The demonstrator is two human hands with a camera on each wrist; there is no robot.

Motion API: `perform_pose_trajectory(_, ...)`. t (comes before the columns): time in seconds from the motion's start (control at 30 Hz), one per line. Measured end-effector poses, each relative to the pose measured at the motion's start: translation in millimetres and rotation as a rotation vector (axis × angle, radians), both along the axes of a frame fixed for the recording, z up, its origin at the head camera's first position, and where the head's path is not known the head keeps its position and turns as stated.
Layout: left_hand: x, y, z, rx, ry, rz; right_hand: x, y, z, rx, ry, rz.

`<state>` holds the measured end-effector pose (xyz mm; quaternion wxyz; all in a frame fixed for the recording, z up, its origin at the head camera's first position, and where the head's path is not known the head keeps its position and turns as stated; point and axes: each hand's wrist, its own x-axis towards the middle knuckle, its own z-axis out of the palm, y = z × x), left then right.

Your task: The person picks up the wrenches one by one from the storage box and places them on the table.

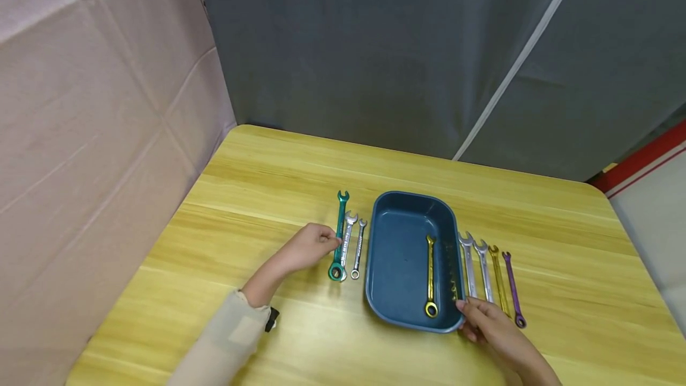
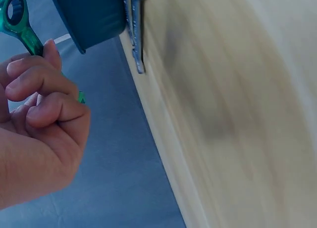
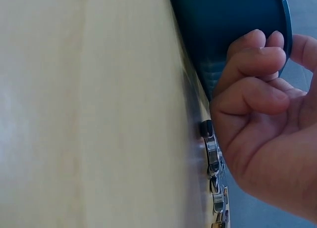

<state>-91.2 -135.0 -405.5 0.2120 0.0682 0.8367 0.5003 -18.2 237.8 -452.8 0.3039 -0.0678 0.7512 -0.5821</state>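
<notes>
My left hand (image 1: 312,246) pinches a green combination wrench (image 1: 341,213) by its shaft, left of the blue bin. In the left wrist view its ring end (image 2: 17,20) sticks up above the curled fingers. Two silver wrenches (image 1: 358,249) lie between that hand and the bin. With thumb and fingers, my right hand (image 1: 490,323) grips the near right rim of the blue plastic bin (image 1: 375,308). A gold wrench (image 1: 431,273) lies inside the bin, near its right wall. From the right wrist view, the right hand (image 3: 267,104) has its fingers against the bin's outer wall (image 3: 218,20).
Right of the bin lie two silver wrenches (image 1: 483,267), a gold wrench (image 1: 499,279) and a purple wrench (image 1: 514,288) in a row. All rest on a wood-grain table (image 1: 257,165). Grey cloth (image 1: 348,46) hangs behind it, pale cloth (image 1: 96,136) at the left.
</notes>
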Motion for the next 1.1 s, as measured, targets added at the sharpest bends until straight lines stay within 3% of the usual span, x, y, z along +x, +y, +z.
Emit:
perform_pose_trajectory(0.4,-3.2,-7.4,-6.2,-0.043,-0.036,0.016,-0.6,0.3,0.0,-0.025,-0.002,0.014)
perform_pose_trajectory(1.1,-9.6,-15.7,-23.1,-0.072,-0.036,-0.027,-0.9,-0.4,1.4,0.013,-0.02,0.003)
